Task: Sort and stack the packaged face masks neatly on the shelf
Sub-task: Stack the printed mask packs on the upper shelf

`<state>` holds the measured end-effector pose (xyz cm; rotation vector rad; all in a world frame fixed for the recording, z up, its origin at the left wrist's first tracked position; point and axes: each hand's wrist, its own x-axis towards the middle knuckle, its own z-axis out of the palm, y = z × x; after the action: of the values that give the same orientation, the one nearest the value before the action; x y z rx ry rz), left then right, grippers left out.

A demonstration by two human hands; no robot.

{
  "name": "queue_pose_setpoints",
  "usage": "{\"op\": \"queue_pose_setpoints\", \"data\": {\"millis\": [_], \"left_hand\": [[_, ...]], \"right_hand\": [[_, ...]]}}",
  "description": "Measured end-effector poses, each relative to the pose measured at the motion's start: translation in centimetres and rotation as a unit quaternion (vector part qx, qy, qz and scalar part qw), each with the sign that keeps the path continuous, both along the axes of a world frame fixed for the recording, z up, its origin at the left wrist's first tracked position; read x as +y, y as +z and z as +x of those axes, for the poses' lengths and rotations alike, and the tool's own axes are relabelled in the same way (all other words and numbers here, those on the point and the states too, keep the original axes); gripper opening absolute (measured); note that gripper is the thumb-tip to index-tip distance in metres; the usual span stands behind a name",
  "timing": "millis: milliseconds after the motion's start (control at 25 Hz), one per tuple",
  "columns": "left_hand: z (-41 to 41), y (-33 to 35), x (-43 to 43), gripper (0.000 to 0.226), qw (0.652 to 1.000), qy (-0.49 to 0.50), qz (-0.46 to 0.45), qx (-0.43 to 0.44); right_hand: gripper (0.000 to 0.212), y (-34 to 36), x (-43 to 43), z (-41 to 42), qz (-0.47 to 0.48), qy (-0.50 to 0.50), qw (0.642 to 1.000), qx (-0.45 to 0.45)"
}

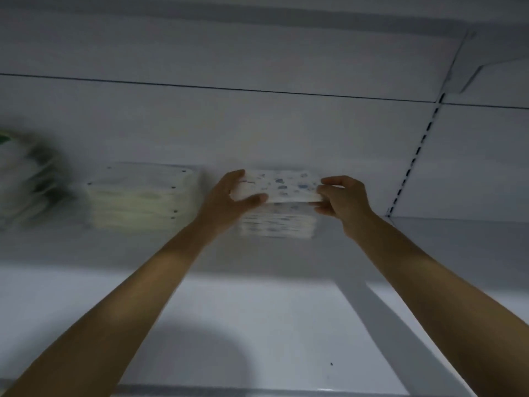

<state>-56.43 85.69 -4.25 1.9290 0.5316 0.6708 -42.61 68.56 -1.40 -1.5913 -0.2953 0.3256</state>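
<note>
A white mask pack with blue print (286, 186) is held level just above a stack of like packs (277, 223) at the back of the white shelf (257, 310). My left hand (229, 199) grips the pack's left end, thumb in front and fingers behind. At the right end my right hand (340, 199) pinches the pack. To the left stands a second stack of pale yellowish packs (137, 196). Further left lies a blurred pile of green-and-white packs (31, 179).
The shelf's back panel (257, 133) rises right behind the stacks. A slotted upright rail (415, 159) runs down on the right, with bare shelf beyond it. The front shelf edge (257, 389) is at the bottom of view. The picture is motion-blurred.
</note>
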Motion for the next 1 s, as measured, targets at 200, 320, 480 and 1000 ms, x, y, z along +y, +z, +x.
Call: {"op": "queue_pose_setpoints", "data": {"millis": [200,320,480,1000], "left_hand": [[1.6,-4.3,0.9,0.090,0.998,-0.029,0.055,0.018],[1.8,-5.4,1.1,0.085,0.992,-0.029,0.119,0.002],[2.0,-5.9,1.6,0.074,0.991,-0.011,0.134,-0.014],[3.1,-7.1,2.4,0.099,0.996,-0.015,0.048,-0.069]], "right_hand": [[0.017,-3.4,0.9,0.4,-0.106,-0.068,0.989,-0.076],[0.021,-4.8,0.5,0.0,-0.158,-0.099,0.967,-0.176],[0.056,-7.1,-0.4,-2.0,-0.137,-0.086,0.956,-0.246],[0.067,-9.0,-0.5,-0.6,-0.114,-0.046,0.966,-0.227]]}}
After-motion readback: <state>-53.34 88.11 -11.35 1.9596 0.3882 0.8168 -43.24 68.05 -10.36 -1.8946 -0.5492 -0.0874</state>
